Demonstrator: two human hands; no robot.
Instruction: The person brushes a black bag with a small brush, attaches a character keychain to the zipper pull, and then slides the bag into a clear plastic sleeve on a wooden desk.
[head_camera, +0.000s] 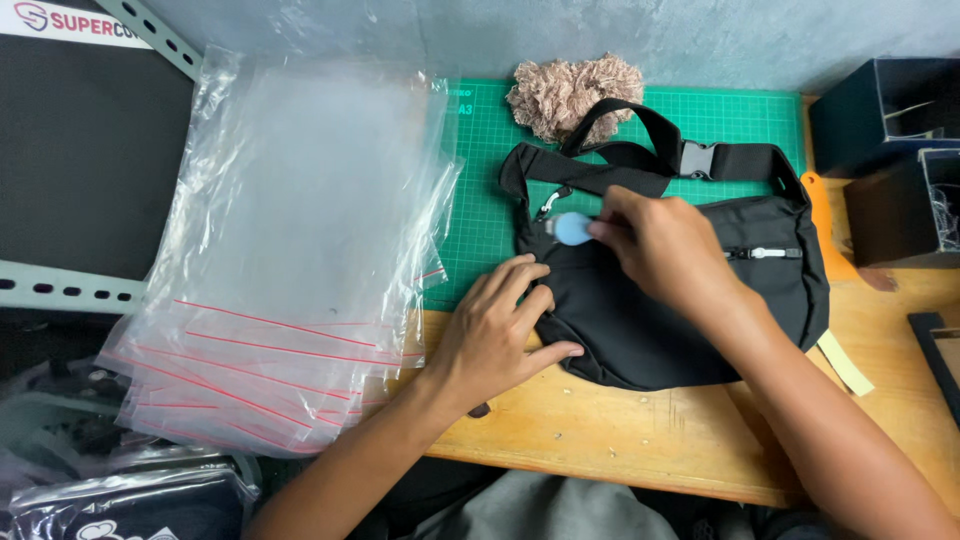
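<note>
A black waist bag (640, 330) lies flat across a green cutting mat (480, 190) and a wooden table (640, 440). Its strap with a plastic buckle (698, 158) loops over the top. My left hand (495, 335) presses on the bag's left edge, fingers spread. Near the bag's upper left corner, my right hand (665, 250) pinches a small round light-blue tag (571, 229). A zipper pull (765, 253) shows on the bag's right side.
A stack of clear plastic bags with red seal strips (290, 260) lies to the left. A beige lace bundle (573, 92) sits at the mat's top. Dark boxes (890, 150) stand at the right. A bagged dark item (130, 505) is at the lower left.
</note>
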